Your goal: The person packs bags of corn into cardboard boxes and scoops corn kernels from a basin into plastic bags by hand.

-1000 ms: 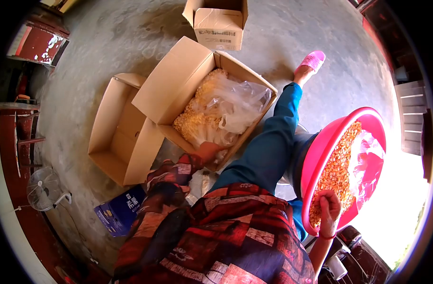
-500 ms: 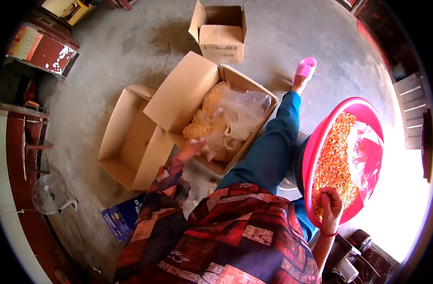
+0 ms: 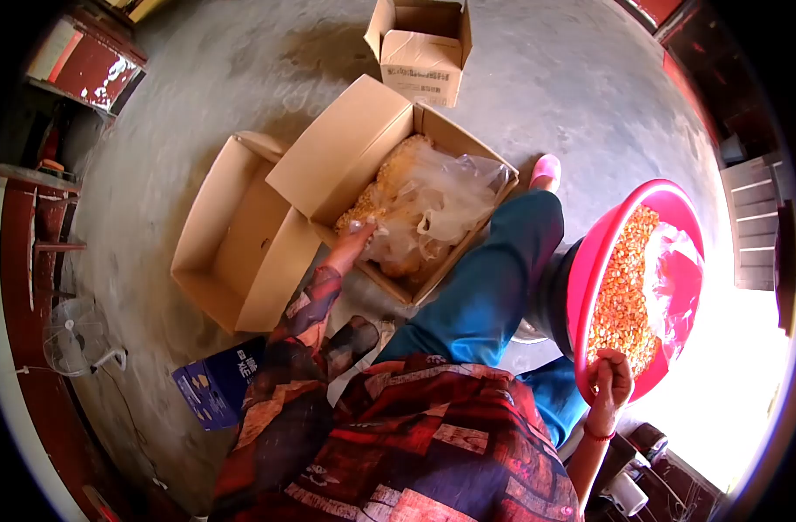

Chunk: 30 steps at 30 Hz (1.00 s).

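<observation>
My left hand [image 3: 352,244] is at the near left side of an open cardboard box [image 3: 337,148], its fingers closed around something small and pale that I cannot make out. Yellow kernels [image 3: 392,178] lie inside that box, partly covered by a clear plastic bag [image 3: 441,196] whose edge comes close to my fingers. On the right, a pink basin [image 3: 581,287] holds orange corn kernels [image 3: 622,296] and a second clear plastic bag [image 3: 672,270]. Over the basin's near rim, my right hand [image 3: 612,379] is closed in a pinch; what its fingers hold is hidden.
Left of the kernel box stands another open cardboard box [image 3: 232,230]; a third box [image 3: 422,70] is farther back. A blue printed box [image 3: 219,383] and a fan [image 3: 74,337] are at left. My bent leg [image 3: 502,261] lies between kernel box and basin.
My left hand has moved slightly up to the kernel box's edge. My foot has drawn back and the knee is more bent. My right hand stays at the basin, still pinched.
</observation>
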{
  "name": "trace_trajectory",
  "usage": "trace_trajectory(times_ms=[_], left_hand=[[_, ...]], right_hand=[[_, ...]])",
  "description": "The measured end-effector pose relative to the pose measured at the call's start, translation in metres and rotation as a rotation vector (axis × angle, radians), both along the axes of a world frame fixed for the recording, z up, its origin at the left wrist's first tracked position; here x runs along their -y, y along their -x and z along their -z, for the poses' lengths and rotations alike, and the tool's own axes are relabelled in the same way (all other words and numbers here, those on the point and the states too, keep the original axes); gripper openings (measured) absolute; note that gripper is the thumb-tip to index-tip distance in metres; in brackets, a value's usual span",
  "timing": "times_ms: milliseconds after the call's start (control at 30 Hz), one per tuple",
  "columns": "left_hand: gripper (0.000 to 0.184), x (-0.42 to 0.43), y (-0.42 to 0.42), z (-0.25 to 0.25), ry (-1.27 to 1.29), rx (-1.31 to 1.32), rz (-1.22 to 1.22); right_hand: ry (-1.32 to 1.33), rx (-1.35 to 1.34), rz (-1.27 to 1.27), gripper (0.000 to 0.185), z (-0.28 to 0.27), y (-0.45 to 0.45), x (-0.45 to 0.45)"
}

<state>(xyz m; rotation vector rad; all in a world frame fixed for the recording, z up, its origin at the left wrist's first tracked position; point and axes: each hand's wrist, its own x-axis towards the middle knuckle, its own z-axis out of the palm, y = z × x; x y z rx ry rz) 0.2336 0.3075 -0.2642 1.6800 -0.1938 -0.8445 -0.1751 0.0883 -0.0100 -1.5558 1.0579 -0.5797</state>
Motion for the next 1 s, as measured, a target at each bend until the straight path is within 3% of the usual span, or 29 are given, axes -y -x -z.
trace_trajectory(times_ms=[67, 200, 300, 400, 500, 567, 633, 700, 900, 967, 1000], left_hand=[[0.023, 0.001, 0.002, 0.007, -0.065, 0.026, 0.124], [0.028, 0.009, 0.007, 0.029, 0.056, 0.029, 0.085], [0.031, 0.005, -0.002, 0.018, 0.029, 0.213, 0.044], [0.025, -0.025, -0.022, 0.011, -0.043, -0.078, 0.222], [0.026, -0.038, -0.002, -0.021, -0.011, -0.094, 0.161], [0.026, -0.045, 0.002, -0.019, 0.016, -0.114, 0.138], [0.022, -0.047, -0.004, -0.006, 0.033, -0.001, 0.168], [0.021, -0.041, -0.005, -0.026, 0.069, -0.046, 0.137], [0.024, -0.035, -0.028, -0.015, 0.047, 0.006, 0.175], [0.026, -0.03, -0.029, -0.012, 0.045, 0.061, 0.145], [0.027, -0.029, -0.028, -0.013, 0.049, 0.126, 0.154]], right_hand=[[0.101, 0.01, 0.024, 0.012, -0.004, -0.005, -0.006], [0.28, 0.02, 0.116, 0.012, -0.003, -0.002, -0.014], [0.297, 0.021, 0.159, 0.012, -0.004, 0.001, -0.026], [0.287, -0.012, 0.198, 0.01, -0.012, -0.001, -0.045], [0.289, 0.011, 0.132, 0.011, -0.021, -0.008, -0.06], [0.292, -0.045, 0.015, 0.013, -0.026, -0.02, -0.069], [0.306, -0.15, -0.336, 0.015, -0.033, -0.046, -0.07], [0.389, -0.176, -0.607, 0.017, -0.041, -0.092, -0.074], [0.691, -0.166, -1.042, 0.017, 0.055, -0.191, -0.078], [0.754, -0.289, -1.149, 0.04, 0.096, -0.22, -0.08], [0.754, -0.285, -1.156, 0.04, 0.11, -0.232, -0.08]])
